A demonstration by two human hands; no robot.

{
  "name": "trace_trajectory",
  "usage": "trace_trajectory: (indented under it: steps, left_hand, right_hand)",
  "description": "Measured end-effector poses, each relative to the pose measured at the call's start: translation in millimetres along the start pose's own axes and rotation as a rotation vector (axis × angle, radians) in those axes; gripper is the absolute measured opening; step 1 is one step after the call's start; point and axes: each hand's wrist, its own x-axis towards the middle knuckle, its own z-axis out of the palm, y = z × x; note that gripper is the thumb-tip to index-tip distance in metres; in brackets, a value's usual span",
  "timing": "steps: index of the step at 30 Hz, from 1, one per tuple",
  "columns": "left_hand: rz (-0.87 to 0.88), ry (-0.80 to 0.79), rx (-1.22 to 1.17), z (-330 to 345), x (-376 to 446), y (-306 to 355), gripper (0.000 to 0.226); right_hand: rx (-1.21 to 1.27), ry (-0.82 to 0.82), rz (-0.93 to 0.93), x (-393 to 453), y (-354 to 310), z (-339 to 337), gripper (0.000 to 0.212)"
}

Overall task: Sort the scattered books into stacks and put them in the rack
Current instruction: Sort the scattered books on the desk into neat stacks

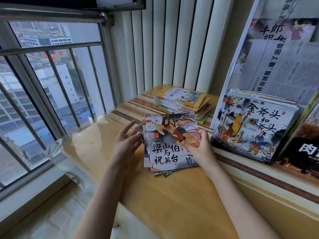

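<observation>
Right hand [198, 149] has the goods: thumb pressed flat on the glossy cover, fingers curled under the right edge of a small stack of picture books [169, 145], thin, square, soft-covered. The top cover shows two robed figures in flight over bold brush lettering, a blue butterfly at the lower corner. The stack is fanned a little, with corners of lower books peeking out at left and bottom.

Left hand [126, 142] sits just beside the stack's left edge, fingers straight and spread, fingertips touching or nearly touching the peeking corners (too close to call), gripping nothing.

Beneath it all, a smooth tan tabletop [172, 204] under a clear, shiny sheet that curls up at the window side. Farther back, near the ribbed white wall panels [172, 45], lies a flat pile of thin books [186, 102] with a yellow cover on top and green and pink edges stepped out below.

At right, the rack [229, 78], white-framed with a mesh back, holds an upright row of square books [252, 126], the front cover painted in ink-wash style with an orange-robed figure. A dark-covered book [303, 152] leans just right of them.
</observation>
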Motion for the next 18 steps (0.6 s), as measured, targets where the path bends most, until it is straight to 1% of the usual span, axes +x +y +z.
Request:
trace_trajectory:
  steps: [2, 4, 6, 7, 8, 9, 10, 12, 14, 16, 18]
  left_hand:
    - [0.029, -0.085, -0.024, -2, 2, -1, 0.049]
    - [0.030, -0.237, -0.057, -3, 2, -1, 0.050]
    - [0.007, -0.387, 0.012, 2, -1, -3, 0.049]
    - [0.002, -0.426, 0.065, 5, -3, -7, 0.044]
    - [0.012, -0.417, 0.103, 9, -5, -11, 0.035]
    - [0.034, -0.363, 0.118, 13, -7, -13, 0.030]
    - [0.071, -0.294, 0.128, 17, -7, -13, 0.031]
    - [0.205, -0.172, 0.175, 23, -5, -9, 0.041]
    - [0.370, -0.111, 0.282, 27, -4, -1, 0.042]
    - [0.451, -0.109, 0.390, 30, -4, -4, 0.045]
    - [0.445, -0.146, 0.441, 29, -8, -19, 0.057]
  right_hand:
    - [0.087, -0.056, -0.016, 0, -2, -4, 0.057]
    - [0.110, -0.094, -0.051, -3, -5, -7, 0.064]
    - [0.076, -0.112, -0.079, -5, -8, -8, 0.071]
    - [0.075, -0.097, -0.099, -6, -10, -8, 0.072]
    - [0.085, -0.060, -0.134, -8, -13, -7, 0.070]
    - [0.094, -0.003, -0.188, -10, -16, -5, 0.069]
    - [0.091, 0.060, -0.254, -11, -20, -4, 0.067]
    - [0.069, 0.165, -0.379, -13, -27, -1, 0.068]
    - [0.049, 0.218, -0.463, -16, -31, 2, 0.073]
    - [0.050, 0.193, -0.486, -16, -28, 3, 0.081]
    - [0.115, 0.107, -0.365, -18, -20, 3, 0.093]
